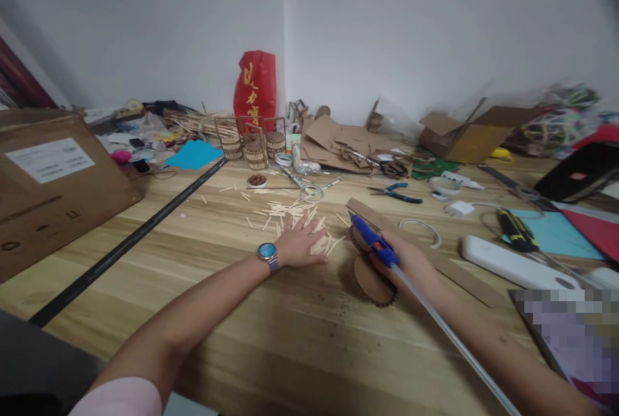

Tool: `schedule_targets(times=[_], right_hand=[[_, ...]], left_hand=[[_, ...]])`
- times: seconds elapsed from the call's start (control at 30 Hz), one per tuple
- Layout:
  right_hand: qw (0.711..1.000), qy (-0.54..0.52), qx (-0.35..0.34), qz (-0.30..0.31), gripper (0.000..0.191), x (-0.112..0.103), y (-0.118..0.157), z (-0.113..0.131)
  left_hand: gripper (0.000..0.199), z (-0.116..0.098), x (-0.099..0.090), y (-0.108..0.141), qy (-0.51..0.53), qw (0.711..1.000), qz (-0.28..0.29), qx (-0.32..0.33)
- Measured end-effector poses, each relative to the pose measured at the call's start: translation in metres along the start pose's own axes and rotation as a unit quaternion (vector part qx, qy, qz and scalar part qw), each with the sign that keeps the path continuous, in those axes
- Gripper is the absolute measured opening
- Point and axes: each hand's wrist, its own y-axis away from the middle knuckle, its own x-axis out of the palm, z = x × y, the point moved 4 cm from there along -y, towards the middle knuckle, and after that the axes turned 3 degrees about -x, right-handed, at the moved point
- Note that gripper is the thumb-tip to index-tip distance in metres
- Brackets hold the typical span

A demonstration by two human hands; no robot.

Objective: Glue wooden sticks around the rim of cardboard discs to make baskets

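Note:
My left hand (300, 243), with a watch on the wrist, lies flat with its fingers spread over loose pale wooden sticks (285, 209) on the wooden table. In my right hand (409, 264) is a blue glue gun (371, 238), its tip pointing up and to the left, with a long clear glue stick running out of its back. Under and beside the right hand lies a brown cardboard piece with a scalloped edge (372, 282); part of it is hidden by the glue gun and the hand.
A cardboard strip (459, 271) passes behind the right hand. Small baskets (256, 157) and a red bag (255, 90) stand at the back. Pliers (396, 193), a white power strip (517, 262) and a knife (516, 230) lie right. A large box (62, 203) stands left.

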Motion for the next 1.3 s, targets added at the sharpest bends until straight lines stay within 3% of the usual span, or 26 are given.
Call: schedule_targets(times=[0.17,0.3,0.4,0.53,0.63,0.77,0.87,1.0,1.13,1.3], right_hand=[[0.999,0.006,-0.006,-0.037,0.006,-0.015,0.030,-0.005],[1.000,-0.001,-0.013,-0.016,0.007,-0.013,0.046,0.007],[1.000,-0.004,-0.023,0.017,0.005,0.000,0.046,0.026],[0.994,-0.005,-0.053,0.095,0.010,0.036,0.038,0.053],[0.987,0.006,-0.087,0.138,0.019,0.065,0.032,0.067],[0.982,-0.007,-0.118,0.147,0.018,0.083,0.025,0.073],[0.979,-0.045,-0.140,0.145,0.013,0.084,0.022,0.069],[0.975,-0.082,-0.157,0.135,0.005,0.086,0.020,0.056],[0.974,-0.102,-0.159,0.126,0.013,0.088,0.019,0.050],[0.976,-0.118,-0.156,0.100,0.015,0.071,0.019,0.053]], left_hand=[[0.078,-0.047,0.007,-0.040,0.025,0.999,-0.018,0.031],[0.084,-0.051,0.001,-0.051,0.037,0.998,0.008,0.053],[0.089,-0.025,-0.017,-0.039,0.030,0.997,-0.022,0.069],[0.075,0.040,-0.036,-0.007,0.058,0.994,-0.083,-0.046],[0.072,0.081,-0.034,0.023,0.075,0.985,-0.102,-0.115],[0.067,0.104,-0.021,0.060,0.079,0.981,-0.107,-0.141],[0.063,0.101,-0.017,0.080,0.083,0.979,-0.123,-0.140],[0.051,0.077,-0.018,0.091,0.098,0.976,-0.179,-0.078],[0.045,0.049,-0.010,0.093,0.132,0.979,-0.156,0.003],[0.062,0.036,-0.005,0.094,0.155,0.981,-0.116,0.009]])
